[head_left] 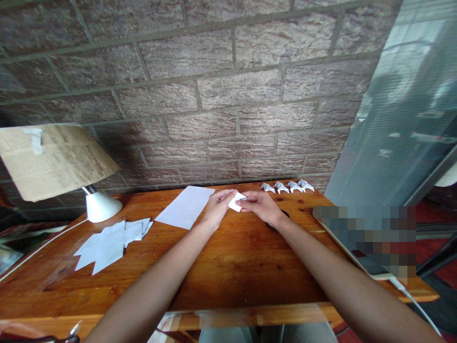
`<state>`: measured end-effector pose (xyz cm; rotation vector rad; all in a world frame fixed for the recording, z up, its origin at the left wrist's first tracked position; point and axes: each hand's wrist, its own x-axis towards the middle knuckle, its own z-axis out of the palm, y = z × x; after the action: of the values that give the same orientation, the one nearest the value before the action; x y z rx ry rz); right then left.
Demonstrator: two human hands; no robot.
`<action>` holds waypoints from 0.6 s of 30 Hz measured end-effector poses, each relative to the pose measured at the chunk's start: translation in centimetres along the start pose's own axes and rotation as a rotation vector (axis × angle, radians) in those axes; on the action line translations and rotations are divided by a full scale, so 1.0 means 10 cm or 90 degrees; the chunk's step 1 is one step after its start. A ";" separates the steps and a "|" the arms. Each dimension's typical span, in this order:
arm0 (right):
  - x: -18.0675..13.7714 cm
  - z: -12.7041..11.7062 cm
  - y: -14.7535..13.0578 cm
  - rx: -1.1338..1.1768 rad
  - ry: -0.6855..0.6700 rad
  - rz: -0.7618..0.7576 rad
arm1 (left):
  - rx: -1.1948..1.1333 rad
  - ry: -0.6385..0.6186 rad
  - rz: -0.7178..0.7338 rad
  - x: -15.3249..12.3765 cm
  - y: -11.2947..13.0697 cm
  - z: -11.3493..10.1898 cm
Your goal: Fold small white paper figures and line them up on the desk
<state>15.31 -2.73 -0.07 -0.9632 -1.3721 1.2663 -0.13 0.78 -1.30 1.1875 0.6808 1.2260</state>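
A small folded piece of white paper is held above the wooden table, between my two hands. My left hand pinches its left edge with thumb and fingers. From the other side, my right hand grips it, the thumb lying across the paper's front. Just beyond my right hand, a row of several folded white paper figures stands along the table's back edge. To the left of my left hand lies a flat white sheet of paper. A dark round object shows partly behind my right wrist.
Several cut paper pieces lie overlapping on the table's left part. Behind them stands a lamp with a newsprint shade and a white cord. A blurred flat device with a cable sits at the right edge. A brick wall borders the table's back.
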 end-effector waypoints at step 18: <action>0.03 0.00 0.05 0.014 -0.004 -0.005 | -0.027 0.020 -0.043 0.00 0.01 -0.02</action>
<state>15.23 -2.41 -0.51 -0.9389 -1.3628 1.2779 -0.29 0.87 -1.29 1.1044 0.7099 1.1989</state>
